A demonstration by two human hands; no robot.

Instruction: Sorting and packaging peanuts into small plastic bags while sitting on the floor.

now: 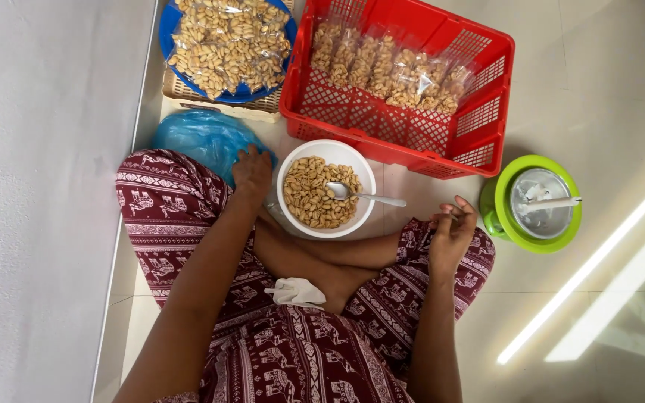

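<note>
Pale floor tiles (621,89) fill the view, with a grey-white wall (39,186) running down the left side. On the tiles a person sits cross-legged in maroon patterned trousers (173,216), bare feet tucked in front.

Between the knees, just beyond the crossed feet, stands a white bowl (325,152) holding peanuts (311,198), and a metal spoon (360,195) lies in it with its handle sticking out over the right rim. The left hand (251,173) rests palm down at the left of the bowl, close to its rim; its fingers lie together and slightly curled, reaching onto a blue plastic bag (199,138) bunched on the floor beside the left knee. Whether it grips the bag I cannot tell. The right hand (453,231) is raised over the right knee, well apart from the bowl, its fingers bent loosely inward with the tips drawn together; whether anything sits between them is too small to tell.

Far of the bowl stands a red plastic crate (479,142) with a row of clear packets of peanuts (390,71) leaning inside. To its left a blue plate (167,21) heaped with more filled packets (225,45) sits on a woven basket (188,93). At the right, near the right knee, is a green round container (500,216) with a metal dish and a white utensil (550,203) lying across it. A crumpled white cloth (296,291) lies on the lap.
</note>
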